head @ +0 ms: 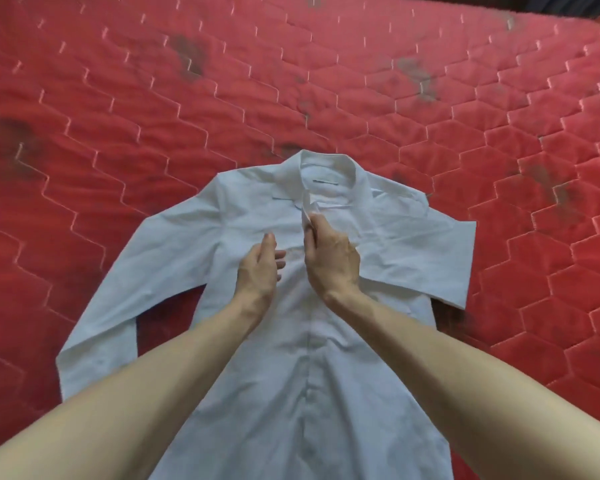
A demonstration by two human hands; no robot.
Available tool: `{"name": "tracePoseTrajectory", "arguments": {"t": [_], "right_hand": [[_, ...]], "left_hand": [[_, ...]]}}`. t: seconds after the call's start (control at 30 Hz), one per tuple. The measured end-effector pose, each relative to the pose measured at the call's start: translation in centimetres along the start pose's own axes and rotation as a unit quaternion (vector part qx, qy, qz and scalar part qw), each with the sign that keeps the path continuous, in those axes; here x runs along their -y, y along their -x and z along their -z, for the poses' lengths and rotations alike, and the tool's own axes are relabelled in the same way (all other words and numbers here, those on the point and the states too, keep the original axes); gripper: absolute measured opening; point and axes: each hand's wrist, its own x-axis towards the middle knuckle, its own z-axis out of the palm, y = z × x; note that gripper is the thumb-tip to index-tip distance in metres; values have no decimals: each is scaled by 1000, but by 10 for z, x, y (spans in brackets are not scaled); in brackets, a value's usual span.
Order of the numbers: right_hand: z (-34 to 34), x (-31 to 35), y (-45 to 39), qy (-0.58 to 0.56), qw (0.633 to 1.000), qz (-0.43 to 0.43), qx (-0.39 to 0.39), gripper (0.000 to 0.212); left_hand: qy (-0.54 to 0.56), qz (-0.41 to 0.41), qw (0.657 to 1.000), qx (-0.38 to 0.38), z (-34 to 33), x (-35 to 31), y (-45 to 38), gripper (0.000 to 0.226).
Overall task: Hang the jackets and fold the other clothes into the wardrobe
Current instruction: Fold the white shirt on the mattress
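White dress shirt [291, 341] spread front-up on red mattress [118, 98], unfolded. Right hand [329, 258] pinching placket below collar [326, 168]; left hand [260, 268] beside, grip loose, empty. Folding, wardrobe pending.

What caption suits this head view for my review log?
White shirt spread face up on a red quilted mattress; right hand pinches the front edge below the collar, left hand rests open beside it.

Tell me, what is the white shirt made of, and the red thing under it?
The white shirt looks like thin woven cloth, maybe cotton: matte, with sharp creases and a stiff collar. The red mattress seems padded fabric with a slight sheen, stitched in a honeycomb pattern and puffy between seams. The exact fibres can't be told.
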Motion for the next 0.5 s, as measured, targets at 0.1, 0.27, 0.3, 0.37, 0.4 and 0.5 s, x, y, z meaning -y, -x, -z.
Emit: {"name": "tracePoseTrajectory", "arguments": {"t": [0.1, 0.27, 0.3, 0.37, 0.4, 0.5], "right_hand": [[-23, 30, -5, 0, 999, 31, -6, 32], [-47, 47, -24, -58, 989, 36, 128, 33], [-47, 45, -26, -81, 983, 46, 159, 36], [-46, 34, -21, -113, 971, 74, 198, 38], [-44, 26, -16, -110, 966, 89, 214, 45], [-40, -6, 2, -45, 968, 116, 219, 52]], "left_hand": [[14, 0, 1000, 19, 26, -22, -20, 50], [-83, -50, 993, 67, 33, -43, -53, 42], [-110, -61, 991, 43, 31, -42, -57, 38], [-126, -50, 991, -16, 28, -38, -64, 29], [-121, -37, 991, -41, 27, -35, -67, 28], [-110, -11, 988, -105, 32, -27, -78, 33]]}}
